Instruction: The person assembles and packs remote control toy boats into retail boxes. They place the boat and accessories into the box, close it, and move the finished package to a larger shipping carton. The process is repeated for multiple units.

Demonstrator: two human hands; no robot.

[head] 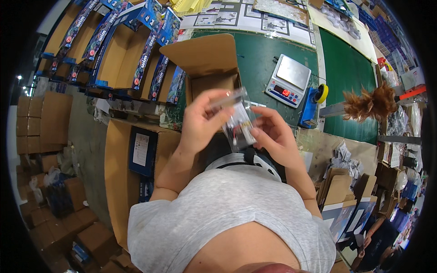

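Observation:
Between my two hands is a small clear plastic bag with a silvery-white part and a red wire in it; what the part is I cannot tell. My left hand pinches the bag's upper left side between thumb and fingers. On the lower right side, the thumb and fingers of my right hand grip the same bag. Just beyond my hands an open cardboard box stands on the green tabletop, its flap raised. The bag hides part of that box's front.
A digital scale with a lit display and a blue tape dispenser stand right. Printed display boxes are stacked at left. A large carton is beside my left arm. A feather duster juts in; a person is lower right.

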